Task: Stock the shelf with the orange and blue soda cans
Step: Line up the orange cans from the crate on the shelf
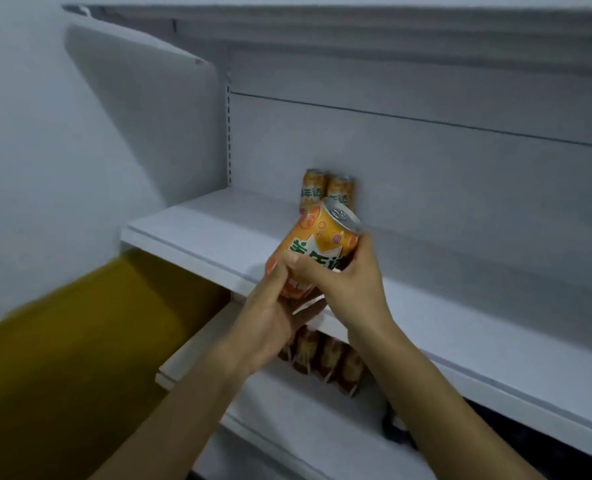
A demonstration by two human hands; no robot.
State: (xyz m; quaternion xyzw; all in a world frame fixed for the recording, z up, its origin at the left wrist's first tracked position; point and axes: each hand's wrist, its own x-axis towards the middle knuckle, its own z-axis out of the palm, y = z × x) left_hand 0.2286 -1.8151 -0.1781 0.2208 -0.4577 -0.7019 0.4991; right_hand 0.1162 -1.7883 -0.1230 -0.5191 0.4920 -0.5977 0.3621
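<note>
Starting far left, a blurred yellow surface [80, 323] sits below the white shelf [197, 237]. None of that matters to the play.

In the middle, the left grip [273, 306] comes up from below. It cups the base of the orange can [317, 245], thumb laid up the lower side and fingers showing underneath. The can is in the air above the shelf's front part, not yet set down. It's tilted: long axis running from base at lower left to silver lid at upper right, lid tipped away from the person.

Straight beyond it, two orange cans [325, 188] stand upright and touching at the back panel [426, 174]. The held can partly covers them in this view. So the open spots lie ahead of the lid, just in front of that pair, or beside it.

To the right, the right grip [348, 277] is wrapped round the can's middle, thumb across the label and fingers hidden behind. Both grips are closed on the one can.

My call: the right grip has the firmer wrap, so it looks better placed to stand the can upright and carry it forward. No blue cans show here.
</note>
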